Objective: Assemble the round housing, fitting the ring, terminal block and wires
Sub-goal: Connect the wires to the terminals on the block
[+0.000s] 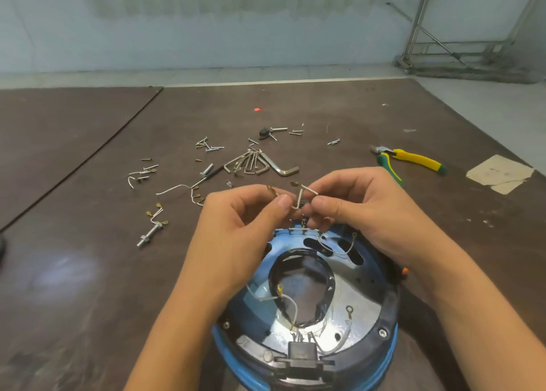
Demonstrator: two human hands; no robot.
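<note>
The round blue housing (366, 308) lies near the table's front edge, open side up. A black ring (273, 272) sits inside it around the central hole. A black terminal block (301, 353) stands at the near rim, with white wires (294, 306) running from it. Above the housing's far rim, my left hand (236, 231) and my right hand (363, 210) pinch a short bent white wire (300, 198) with brass terminals between thumbs and fingertips. More white wire pieces hang below my fingers at the rim.
Loose screws (206, 147), a bunch of hex keys (254, 163), bolts (150, 234) and spare terminal wires (177, 187) lie scattered on the brown table beyond my hands. Yellow-green pliers (413, 160) rest at the right, near a scrap of paper (499, 173).
</note>
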